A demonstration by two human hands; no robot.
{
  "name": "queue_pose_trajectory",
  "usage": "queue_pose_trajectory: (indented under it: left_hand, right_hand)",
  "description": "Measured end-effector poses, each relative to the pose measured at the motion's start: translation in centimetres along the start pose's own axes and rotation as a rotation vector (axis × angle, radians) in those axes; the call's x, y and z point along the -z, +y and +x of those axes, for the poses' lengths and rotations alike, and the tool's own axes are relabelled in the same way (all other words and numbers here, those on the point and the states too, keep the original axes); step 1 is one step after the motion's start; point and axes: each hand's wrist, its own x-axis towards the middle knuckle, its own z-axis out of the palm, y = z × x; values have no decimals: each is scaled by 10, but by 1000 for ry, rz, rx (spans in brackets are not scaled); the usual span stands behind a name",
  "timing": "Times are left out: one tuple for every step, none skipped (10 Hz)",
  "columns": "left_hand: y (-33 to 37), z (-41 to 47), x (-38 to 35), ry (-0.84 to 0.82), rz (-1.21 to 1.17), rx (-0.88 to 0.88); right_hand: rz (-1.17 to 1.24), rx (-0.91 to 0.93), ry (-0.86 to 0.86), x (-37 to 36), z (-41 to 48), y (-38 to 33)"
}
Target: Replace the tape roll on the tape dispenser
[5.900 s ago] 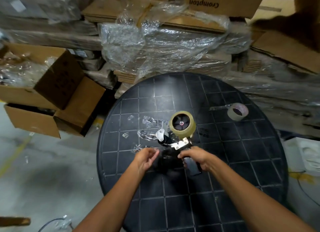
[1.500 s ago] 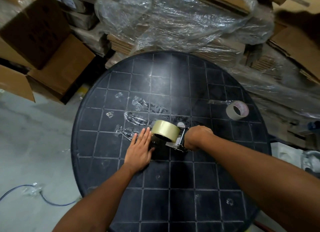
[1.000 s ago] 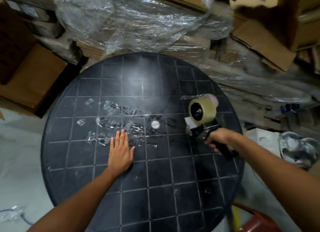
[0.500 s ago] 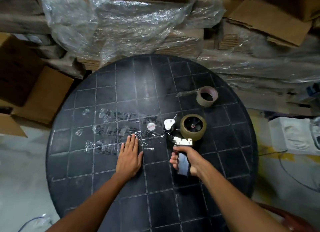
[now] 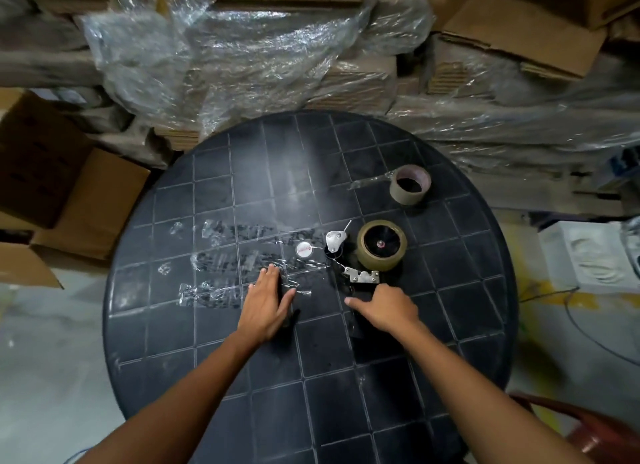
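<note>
While the tape dispenser (image 5: pixel 367 256) lies flat, right hand (image 5: pixel 388 308) covers its handle.

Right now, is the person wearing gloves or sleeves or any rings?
No gloves and no sleeves: both forearms are bare as far as the picture shows. The left hand and right hand show no watch or bracelet. Rings are too small and blurred to tell.
</note>
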Motion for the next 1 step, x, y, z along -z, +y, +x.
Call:
queue_pose_trajectory:
  left_hand:
    - [13, 5, 40, 108, -78, -144]
  right_hand:
    - [-164, 66, 187, 24, -28, -30]
